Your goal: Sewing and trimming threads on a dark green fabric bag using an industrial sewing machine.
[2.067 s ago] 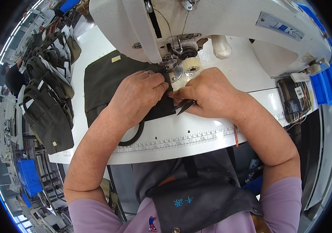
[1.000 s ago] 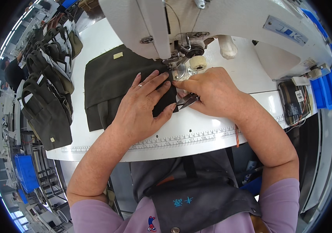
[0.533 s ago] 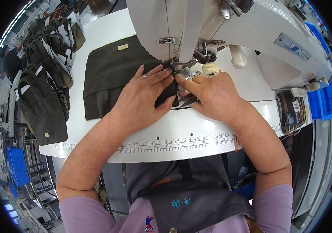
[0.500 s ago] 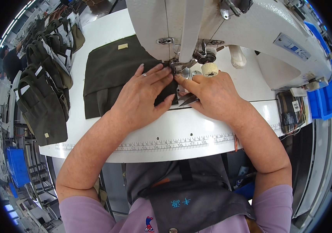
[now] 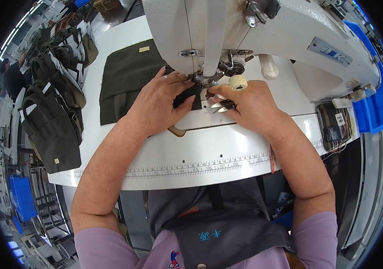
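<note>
A dark olive fabric piece point(image 5: 131, 69), with a small pale yellow tag point(image 5: 144, 49) near its far edge, lies flat on the white sewing table. My left hand point(image 5: 162, 101) rests on its right part, fingers stretched toward the presser foot point(image 5: 204, 81) and thumb spread apart. Just right of the foot, my right hand point(image 5: 256, 110) is closed around small metal thread snips point(image 5: 223, 106), their blades pointing left. Its index finger reaches close to the foot; whether that fingertip touches fabric is hidden. Below my left palm, a curved tan-olive edge point(image 5: 176, 131) shows at the table slot.
The white sewing machine point(image 5: 285, 40) stands over the work, with a cream knob point(image 5: 238, 82) near my right hand. Several dark olive bag pieces point(image 5: 50, 127) hang along the table's left side. A ruler strip point(image 5: 191, 168) runs along the front edge. Blue bins point(image 5: 373, 110) stand at right.
The fabric's near edge has shifted away from me, and my left hand has drawn slightly left. More of the snips now shows, and the curved tan-olive edge has come into sight.
</note>
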A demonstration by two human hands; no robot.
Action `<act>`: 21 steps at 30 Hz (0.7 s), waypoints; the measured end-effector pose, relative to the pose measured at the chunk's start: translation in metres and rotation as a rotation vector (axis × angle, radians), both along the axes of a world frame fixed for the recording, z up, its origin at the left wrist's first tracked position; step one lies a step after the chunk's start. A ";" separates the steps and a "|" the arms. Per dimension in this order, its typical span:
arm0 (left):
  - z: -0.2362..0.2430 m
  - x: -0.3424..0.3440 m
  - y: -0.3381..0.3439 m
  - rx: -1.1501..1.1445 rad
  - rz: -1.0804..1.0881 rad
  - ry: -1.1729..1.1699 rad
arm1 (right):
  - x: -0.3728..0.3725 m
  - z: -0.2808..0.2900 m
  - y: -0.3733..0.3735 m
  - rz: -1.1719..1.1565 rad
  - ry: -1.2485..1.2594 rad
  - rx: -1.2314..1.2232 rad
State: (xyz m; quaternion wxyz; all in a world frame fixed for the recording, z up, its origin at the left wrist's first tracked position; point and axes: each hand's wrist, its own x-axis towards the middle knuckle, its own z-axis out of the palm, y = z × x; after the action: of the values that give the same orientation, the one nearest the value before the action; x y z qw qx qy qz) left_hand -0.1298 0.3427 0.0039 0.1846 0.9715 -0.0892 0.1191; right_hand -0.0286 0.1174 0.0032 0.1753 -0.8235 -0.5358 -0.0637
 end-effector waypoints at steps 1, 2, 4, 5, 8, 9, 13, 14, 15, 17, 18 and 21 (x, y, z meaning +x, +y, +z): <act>0.000 0.000 0.000 0.000 0.000 -0.001 | 0.001 0.001 0.000 -0.003 0.013 0.017; 0.001 0.001 0.000 -0.008 -0.001 0.003 | 0.001 0.001 0.000 -0.006 0.026 0.034; 0.001 0.002 0.001 -0.014 0.000 0.006 | 0.000 0.001 0.000 -0.008 0.024 0.029; -0.001 0.003 0.001 -0.004 -0.021 -0.051 | 0.000 0.002 0.000 -0.011 0.024 0.024; 0.003 0.003 0.001 0.001 -0.018 -0.028 | 0.001 0.003 0.001 -0.028 0.042 0.007; 0.005 0.003 0.000 -0.003 0.007 0.051 | 0.001 0.002 0.000 -0.028 0.042 0.007; 0.002 0.005 0.002 0.029 0.030 0.056 | 0.004 -0.001 0.000 -0.012 0.049 0.038; 0.002 0.005 0.003 0.014 0.026 0.067 | 0.004 -0.002 0.000 -0.009 0.057 0.049; 0.002 0.004 0.003 -0.002 0.024 0.078 | 0.005 -0.002 0.000 0.001 0.053 0.047; 0.000 0.005 0.006 -0.003 0.020 0.068 | 0.004 -0.003 0.000 -0.001 0.070 0.070; -0.002 0.004 0.007 -0.002 0.002 0.062 | 0.003 -0.003 0.001 0.016 0.065 0.066; -0.003 -0.003 0.005 0.023 0.008 0.026 | 0.002 -0.001 0.002 0.001 0.084 0.054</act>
State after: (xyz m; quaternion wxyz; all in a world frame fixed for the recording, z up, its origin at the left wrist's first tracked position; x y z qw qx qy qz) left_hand -0.1330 0.3478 0.0005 0.1741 0.9753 -0.0843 0.1064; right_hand -0.0263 0.1193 0.0023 0.2198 -0.8203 -0.5262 -0.0431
